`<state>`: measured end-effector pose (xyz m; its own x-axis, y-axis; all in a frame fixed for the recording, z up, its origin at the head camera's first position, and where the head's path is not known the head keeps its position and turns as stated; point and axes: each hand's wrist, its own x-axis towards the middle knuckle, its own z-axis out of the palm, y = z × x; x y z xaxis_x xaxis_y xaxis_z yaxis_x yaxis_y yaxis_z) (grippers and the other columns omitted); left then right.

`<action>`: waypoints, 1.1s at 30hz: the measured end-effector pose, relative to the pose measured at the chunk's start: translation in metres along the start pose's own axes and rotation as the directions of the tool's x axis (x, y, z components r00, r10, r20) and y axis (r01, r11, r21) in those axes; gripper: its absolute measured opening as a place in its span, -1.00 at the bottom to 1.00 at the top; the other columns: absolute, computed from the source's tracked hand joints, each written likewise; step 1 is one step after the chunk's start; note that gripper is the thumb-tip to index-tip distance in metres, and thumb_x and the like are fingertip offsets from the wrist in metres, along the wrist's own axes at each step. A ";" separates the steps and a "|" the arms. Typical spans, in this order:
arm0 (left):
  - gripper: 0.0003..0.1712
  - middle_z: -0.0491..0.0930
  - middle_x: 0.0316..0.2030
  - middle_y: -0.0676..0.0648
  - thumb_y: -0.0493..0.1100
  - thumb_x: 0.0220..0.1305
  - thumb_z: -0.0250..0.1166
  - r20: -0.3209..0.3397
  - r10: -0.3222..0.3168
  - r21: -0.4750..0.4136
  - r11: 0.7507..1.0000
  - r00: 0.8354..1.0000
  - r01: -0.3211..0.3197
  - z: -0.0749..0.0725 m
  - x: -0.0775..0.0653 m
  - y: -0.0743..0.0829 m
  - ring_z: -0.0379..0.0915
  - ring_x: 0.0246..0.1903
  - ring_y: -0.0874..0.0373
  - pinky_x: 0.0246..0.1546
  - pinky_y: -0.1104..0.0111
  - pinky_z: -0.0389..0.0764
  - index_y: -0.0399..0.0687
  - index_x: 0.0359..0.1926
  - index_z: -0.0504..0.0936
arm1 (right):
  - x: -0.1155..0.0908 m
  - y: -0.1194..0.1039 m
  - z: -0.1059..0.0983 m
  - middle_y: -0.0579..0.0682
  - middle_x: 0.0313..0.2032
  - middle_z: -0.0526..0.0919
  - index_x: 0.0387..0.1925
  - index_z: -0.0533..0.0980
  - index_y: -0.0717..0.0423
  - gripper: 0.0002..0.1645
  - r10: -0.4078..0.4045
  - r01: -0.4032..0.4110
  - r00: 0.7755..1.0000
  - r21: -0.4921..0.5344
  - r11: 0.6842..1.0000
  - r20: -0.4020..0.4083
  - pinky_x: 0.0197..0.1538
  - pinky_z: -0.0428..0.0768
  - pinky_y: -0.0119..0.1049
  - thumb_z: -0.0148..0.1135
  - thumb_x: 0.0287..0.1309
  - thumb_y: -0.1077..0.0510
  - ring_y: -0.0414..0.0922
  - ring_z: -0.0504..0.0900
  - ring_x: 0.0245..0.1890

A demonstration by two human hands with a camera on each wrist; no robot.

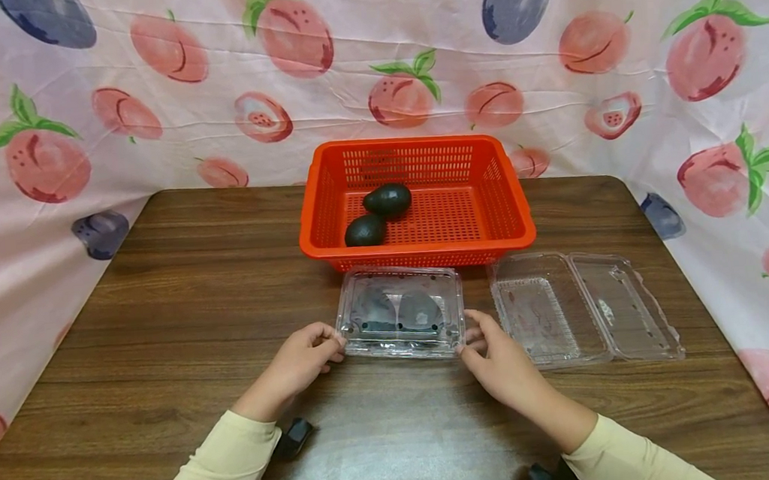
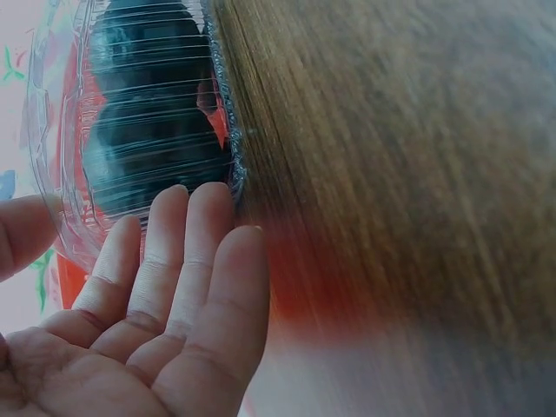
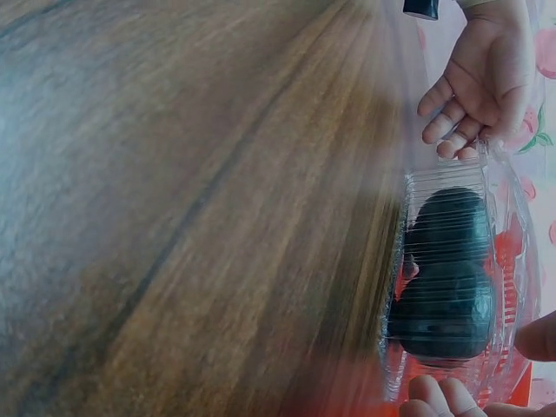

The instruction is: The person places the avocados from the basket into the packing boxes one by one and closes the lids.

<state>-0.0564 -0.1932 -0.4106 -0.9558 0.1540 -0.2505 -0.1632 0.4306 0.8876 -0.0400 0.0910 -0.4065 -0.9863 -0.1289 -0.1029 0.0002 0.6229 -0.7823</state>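
In the head view a closed clear plastic clamshell container [image 1: 400,310] sits in front of the red basket, two dark avocados [image 3: 447,287] showing through its walls. My left hand [image 1: 306,359] holds its left front corner, thumb at the rim and fingers against the side. At the opposite end my right hand [image 1: 495,355] grips the right front corner in the same way. The left wrist view shows the fingertips [image 2: 165,204] against the ribbed side wall, beside the avocados.
Behind the container stands a red plastic basket [image 1: 419,249] with two more avocados [image 1: 388,200] on its left side. To the right a second clear clamshell [image 1: 553,309] lies opened flat. All of it is on a brown wooden table [image 1: 193,300], with a fruit-print cloth [image 1: 436,32] behind.
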 end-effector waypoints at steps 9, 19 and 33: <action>-0.83 0.62 -0.23 -0.19 -0.26 0.32 0.07 0.002 -0.042 -0.030 0.999 0.999 0.042 0.001 0.001 -0.002 0.60 -0.20 -0.02 -0.21 0.18 0.60 -0.32 -0.23 0.51 | 0.005 -0.001 0.002 0.02 -0.18 0.63 0.31 0.25 0.27 -0.37 0.042 -0.043 0.999 0.073 0.996 0.010 -0.16 0.54 -0.21 0.14 0.22 0.24 -0.12 0.62 -0.20; -0.84 0.62 -0.25 -0.18 -0.26 0.32 0.08 0.016 -0.034 -0.047 0.998 0.999 0.034 0.001 0.003 -0.004 0.61 -0.22 0.00 -0.23 0.19 0.61 -0.31 -0.25 0.51 | 0.008 -0.001 0.000 0.02 -0.26 0.66 0.32 0.22 0.33 -0.33 0.041 -0.045 0.999 0.128 0.991 0.027 -0.29 0.46 -0.30 0.14 0.19 0.27 -0.19 0.60 -0.34; -0.84 0.59 -0.23 -0.19 -0.25 0.30 0.08 0.041 -0.025 -0.094 0.995 0.999 0.029 0.000 0.003 -0.005 0.61 -0.24 0.02 -0.25 0.21 0.60 -0.30 -0.26 0.50 | 0.009 0.000 0.000 0.08 -0.24 0.67 0.28 0.24 0.42 -0.35 0.069 -0.076 0.996 0.177 0.981 0.049 -0.23 0.55 -0.29 0.11 0.18 0.28 -0.06 0.66 -0.27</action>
<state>-0.0586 -0.1943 -0.4156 -0.9406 0.1793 -0.2882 -0.2130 0.3493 0.9125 -0.0487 0.0898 -0.4077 -0.9748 -0.1231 -0.1862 0.1046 0.4849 -0.8683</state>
